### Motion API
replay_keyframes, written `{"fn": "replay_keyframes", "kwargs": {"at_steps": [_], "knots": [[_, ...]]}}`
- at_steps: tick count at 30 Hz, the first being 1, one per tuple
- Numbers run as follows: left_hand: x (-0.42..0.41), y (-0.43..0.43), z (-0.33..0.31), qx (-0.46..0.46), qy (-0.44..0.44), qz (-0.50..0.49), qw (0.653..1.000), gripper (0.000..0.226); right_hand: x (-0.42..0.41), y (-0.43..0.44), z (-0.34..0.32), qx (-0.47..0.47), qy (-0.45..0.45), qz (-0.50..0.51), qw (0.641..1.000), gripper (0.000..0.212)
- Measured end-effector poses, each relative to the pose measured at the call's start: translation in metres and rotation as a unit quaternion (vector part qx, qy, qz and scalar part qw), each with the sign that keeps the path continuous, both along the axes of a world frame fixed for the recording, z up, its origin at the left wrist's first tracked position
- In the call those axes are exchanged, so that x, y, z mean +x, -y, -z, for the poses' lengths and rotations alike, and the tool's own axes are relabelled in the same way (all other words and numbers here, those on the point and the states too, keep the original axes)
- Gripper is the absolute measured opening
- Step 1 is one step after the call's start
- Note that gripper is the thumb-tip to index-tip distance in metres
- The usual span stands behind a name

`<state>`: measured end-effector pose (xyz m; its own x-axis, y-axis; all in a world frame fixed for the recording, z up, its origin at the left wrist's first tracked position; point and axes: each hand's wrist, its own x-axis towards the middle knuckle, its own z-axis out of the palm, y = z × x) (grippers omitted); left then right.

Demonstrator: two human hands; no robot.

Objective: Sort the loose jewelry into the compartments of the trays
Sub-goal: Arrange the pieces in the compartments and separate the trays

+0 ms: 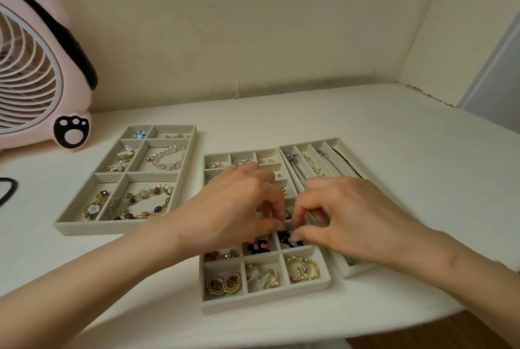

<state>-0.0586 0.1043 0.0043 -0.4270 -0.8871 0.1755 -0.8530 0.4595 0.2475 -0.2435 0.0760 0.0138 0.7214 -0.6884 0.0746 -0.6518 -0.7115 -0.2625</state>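
In the head view, three grey trays are seen on a white table (365, 129). The left tray (112, 229) is set apart, with beaded bracelets (146, 202) laid in its large compartments. The middle tray (264, 303), divided into small squares, lies against the right tray (306, 143), in whose long slots chains (295, 165) are laid. Both hands are held over the middle tray, fingertips nearly meeting. The right hand (346, 216) is curled, and a dark piece (285, 237) is pinched between its thumb and forefinger, in the right compartment of the second row from the near edge. The left hand (239, 208) is curled too, thumb and forefinger brought together; whether anything is held there cannot be told. Gold hoops (304, 268) are seen in the compartment just in front of the dark piece. A pink fan (36, 67) is stood at the far left.
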Motion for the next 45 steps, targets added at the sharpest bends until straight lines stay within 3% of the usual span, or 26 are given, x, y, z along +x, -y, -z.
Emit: {"fn": "replay_keyframes", "kwargs": {"at_steps": [5,19,32,45], "knots": [[-0.001,-0.001,0.001,0.006,0.006,0.008,1.0,0.011,0.003,-0.002,0.009,-0.048,-0.02,0.002,0.999,0.021],[0.002,-0.001,-0.002,-0.031,-0.023,0.005,0.999,0.01,0.008,0.0,0.004,-0.054,-0.054,0.001,0.997,0.015],[-0.006,-0.006,-0.003,0.01,0.052,0.005,0.999,0.02,0.003,0.002,-0.003,-0.046,-0.053,-0.002,0.998,0.011],[0.005,-0.002,-0.002,-0.029,-0.012,-0.002,0.999,0.021,0.004,0.0,0.001,-0.025,-0.023,-0.006,0.999,0.012]]}}
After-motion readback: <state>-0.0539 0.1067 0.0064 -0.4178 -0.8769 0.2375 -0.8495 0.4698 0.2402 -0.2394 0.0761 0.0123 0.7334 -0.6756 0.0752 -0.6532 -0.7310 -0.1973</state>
